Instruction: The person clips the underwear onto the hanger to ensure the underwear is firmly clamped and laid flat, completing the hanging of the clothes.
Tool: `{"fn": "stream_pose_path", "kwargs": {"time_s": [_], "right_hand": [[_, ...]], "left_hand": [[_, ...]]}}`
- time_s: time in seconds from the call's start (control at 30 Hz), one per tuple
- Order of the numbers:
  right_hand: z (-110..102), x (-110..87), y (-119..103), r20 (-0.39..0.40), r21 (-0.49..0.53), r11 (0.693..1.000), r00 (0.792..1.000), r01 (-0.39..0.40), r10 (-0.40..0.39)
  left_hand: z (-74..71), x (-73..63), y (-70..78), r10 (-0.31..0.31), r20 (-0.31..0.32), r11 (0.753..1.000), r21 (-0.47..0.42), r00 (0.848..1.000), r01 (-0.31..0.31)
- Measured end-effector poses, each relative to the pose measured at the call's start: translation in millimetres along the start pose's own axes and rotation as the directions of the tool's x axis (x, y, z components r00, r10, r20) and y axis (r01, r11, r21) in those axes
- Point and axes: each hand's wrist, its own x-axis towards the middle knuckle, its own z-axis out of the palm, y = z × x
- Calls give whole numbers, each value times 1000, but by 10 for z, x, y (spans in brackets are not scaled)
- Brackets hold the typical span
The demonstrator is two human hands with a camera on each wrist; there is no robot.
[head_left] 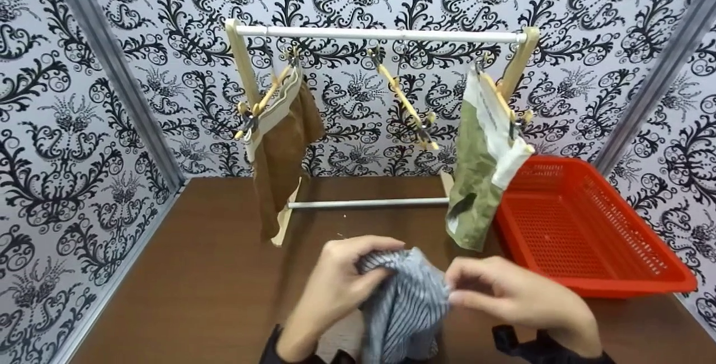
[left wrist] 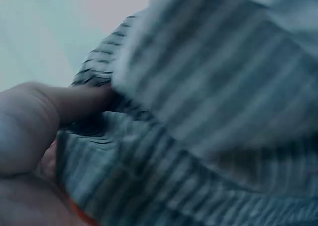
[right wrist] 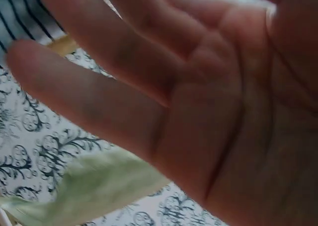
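Note:
A grey-and-white striped cloth garment point(head_left: 411, 297) is held up in front of me, bunched at its top and hanging down toward the lower edge of the head view. My left hand point(head_left: 349, 274) grips its gathered upper edge between thumb and fingers. In the left wrist view the thumb presses into the striped cloth point(left wrist: 208, 77), which fills most of the picture. At the garment's right side my right hand point(head_left: 503, 288) pinches the edge with thumb and forefinger. The right wrist view shows the other fingers point(right wrist: 89, 97) stretched out, with striped cloth point(right wrist: 25, 15) beyond them.
Behind my hands stands a small rack with a white top rail point(head_left: 380, 33). Brown pants point(head_left: 285, 151) hang at its left, a green-and-white garment point(head_left: 475, 168) at its right. A bare clip hanger point(head_left: 400, 93) hangs between them. A red basket point(head_left: 632, 286) sits on the right.

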Motion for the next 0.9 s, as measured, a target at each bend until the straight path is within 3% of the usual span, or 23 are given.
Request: {"fn": "stream_pose_path", "kwargs": {"time_s": [0.13, 0.33, 0.43, 0.5, 0.6, 0.7, 0.8, 0.9], "right_hand": [[71, 42, 85, 90, -38, 999, 996, -23, 27], [110, 110, 231, 133, -55, 995, 987, -88, 95], [143, 161, 323, 92, -83, 984, 982, -160, 167], [174, 200, 396, 36, -117, 972, 977, -203, 209], [236, 269, 518, 28, -124, 972, 978, -200, 205], [312, 333, 630, 138, -1, 992, 983, -124, 123], [403, 385, 705, 214, 123, 989, 975, -79, 51], [485, 431, 738, 197, 124, 989, 979, -76, 51]], "left_hand": [[-194, -48, -2, -74, 132, 997, 38, 988, 69], [-367, -73, -12, -193, 326, 980, 107, 926, 166], [-371, -63, -13, -172, 369, 984, 112, 913, 140], [-356, -55, -14, -115, 381, 993, 76, 917, 93], [-327, -45, -31, 1, 353, 1000, 2, 936, -2], [-294, -27, -60, 81, 259, 997, -28, 962, -76], [-252, -1, -90, 113, 143, 994, -15, 983, -112], [-211, 18, -104, 129, 66, 992, -19, 989, -128]]}}
